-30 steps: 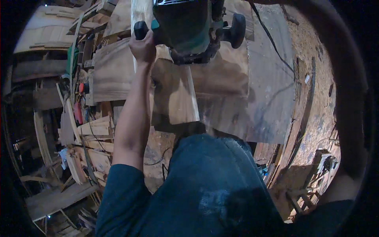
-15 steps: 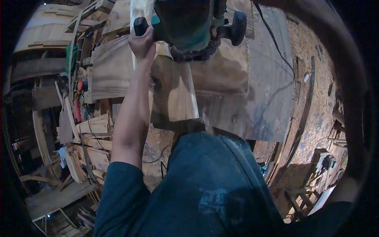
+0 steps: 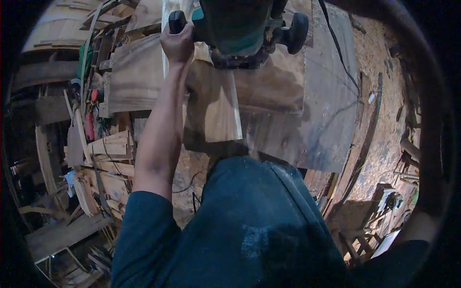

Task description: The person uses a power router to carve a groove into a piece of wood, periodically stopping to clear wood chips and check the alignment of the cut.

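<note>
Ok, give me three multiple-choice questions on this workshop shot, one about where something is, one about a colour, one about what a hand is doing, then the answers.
1. Where does the power tool sit?
A. on the wooden board at the top of the view
B. on the floor at lower left
C. on the person's lap

2. What colour is the tool's body?
A. yellow
B. green
C. white

3. What is the left hand doing?
A. hanging free at the side
B. resting flat on the board
C. gripping the tool's black left knob

Answers: 1 A, the tool's base meets the pale board on the bench. 2 B, its housing shows green between black knobs. 3 C, the fingers wrap the knob; the right hand is out of view, and the right knob is bare.
</note>
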Available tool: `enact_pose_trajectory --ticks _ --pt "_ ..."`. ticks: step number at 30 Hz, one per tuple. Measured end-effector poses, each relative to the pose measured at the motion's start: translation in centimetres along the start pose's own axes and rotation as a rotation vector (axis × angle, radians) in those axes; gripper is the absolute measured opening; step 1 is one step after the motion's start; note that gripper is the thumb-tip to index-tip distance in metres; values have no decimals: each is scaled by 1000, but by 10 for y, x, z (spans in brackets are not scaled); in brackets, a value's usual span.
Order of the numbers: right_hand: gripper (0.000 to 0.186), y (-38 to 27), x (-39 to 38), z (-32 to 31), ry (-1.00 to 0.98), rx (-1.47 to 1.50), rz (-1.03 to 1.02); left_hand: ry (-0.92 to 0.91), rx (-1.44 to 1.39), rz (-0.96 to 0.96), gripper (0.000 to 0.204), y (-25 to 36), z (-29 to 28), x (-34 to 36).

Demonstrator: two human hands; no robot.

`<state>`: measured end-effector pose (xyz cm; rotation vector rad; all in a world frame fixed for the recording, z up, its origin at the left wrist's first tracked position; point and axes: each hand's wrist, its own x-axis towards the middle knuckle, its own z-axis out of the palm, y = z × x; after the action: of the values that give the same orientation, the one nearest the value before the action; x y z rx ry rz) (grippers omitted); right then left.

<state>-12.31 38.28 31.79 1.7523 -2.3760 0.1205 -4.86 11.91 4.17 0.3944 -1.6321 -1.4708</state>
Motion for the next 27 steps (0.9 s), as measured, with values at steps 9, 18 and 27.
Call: enact_pose_trajectory --ticks 9,18,27 --pt "55 -4 12 -7 -187 -10 397 -7 105 60 15 10 2 -2" --pt "50 15 11 -3 -116 25 167 -41 115 129 15 13 5 2" --pt "52 -17 12 -4 -116 -60 504 -47 181 91 14 10 -2 -1"
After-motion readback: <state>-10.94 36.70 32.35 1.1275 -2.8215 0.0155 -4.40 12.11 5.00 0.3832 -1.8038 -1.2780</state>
